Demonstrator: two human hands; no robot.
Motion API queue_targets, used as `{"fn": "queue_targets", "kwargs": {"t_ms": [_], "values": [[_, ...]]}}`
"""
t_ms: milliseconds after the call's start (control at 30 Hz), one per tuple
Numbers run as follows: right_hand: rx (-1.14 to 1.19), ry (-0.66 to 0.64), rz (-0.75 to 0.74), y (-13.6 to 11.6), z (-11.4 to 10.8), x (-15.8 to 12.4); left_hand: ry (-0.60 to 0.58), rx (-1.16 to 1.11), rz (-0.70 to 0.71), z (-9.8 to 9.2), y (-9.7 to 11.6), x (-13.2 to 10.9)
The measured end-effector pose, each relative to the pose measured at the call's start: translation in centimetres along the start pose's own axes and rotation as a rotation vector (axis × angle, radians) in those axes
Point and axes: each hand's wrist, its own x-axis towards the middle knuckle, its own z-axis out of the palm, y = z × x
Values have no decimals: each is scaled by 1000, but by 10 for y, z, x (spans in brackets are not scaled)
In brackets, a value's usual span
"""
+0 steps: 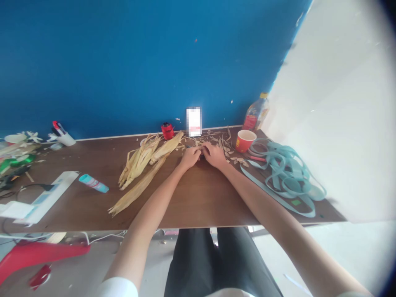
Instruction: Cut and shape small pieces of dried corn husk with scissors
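Note:
Both my arms reach to the far middle of the brown table. My left hand and my right hand meet there with fingers curled together around something small and dark between them; I cannot make out what it is. Dried yellow husk strips lie in a pile just left of my left hand. Small husk scraps are scattered beyond and to the right of my right hand.
A red paper cup and a plastic bottle stand at the back right beside a tangle of light blue ribbon. A red spool, a teal tube, a white strip and clutter lie leftward. A blue wall backs the table.

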Motion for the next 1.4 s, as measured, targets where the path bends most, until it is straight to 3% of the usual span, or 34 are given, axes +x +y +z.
{"fn": "queue_targets", "kwargs": {"t_ms": [433,733,1400], "values": [[22,23,-31,-1,0,-1,25,28,47,3,-11,2],[27,24,-42,0,-1,-2,-20,49,14,2,-1,-1],[33,19,-34,-1,-1,-2,12,29,-5,0,1,0]]}}
